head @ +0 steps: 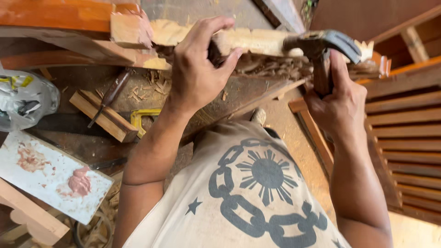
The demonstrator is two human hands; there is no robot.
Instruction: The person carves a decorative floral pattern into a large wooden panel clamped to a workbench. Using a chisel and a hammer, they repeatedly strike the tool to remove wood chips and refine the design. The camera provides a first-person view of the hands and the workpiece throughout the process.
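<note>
Left hand [195,69] wraps a dark tool handle, likely a chisel [214,49], fingers [216,24] curled over the top and thumb pressed from below; only a short dark stub shows between thumb and forefinger, the blade end hidden. The chisel sits against a pale carved wooden strip [257,41] that runs along the far edge of the bench [243,92], long axis left to right across the view.

Right hand [337,108] closed tight round the wooden shaft of a claw hammer [328,43], thumb laid up along the shaft. The hammer head lies just right of the left hand, level with the carved strip, its striking face pointing left toward the chisel butt. So the hammer is to the right of the chisel, near but apart; a bare stretch of the strip shows between.

Carved scrollwork [271,68] sits under the strip, partly in shadow. Wood chips [147,89] scattered on the bench near its far-left side. A second chisel [110,96] rests across a small wood block [103,115] there, well apart from both hands. A yellow square [144,120] lies just beside the block. A white board smeared with pink filler [50,174] sits at the near-left.
</note>
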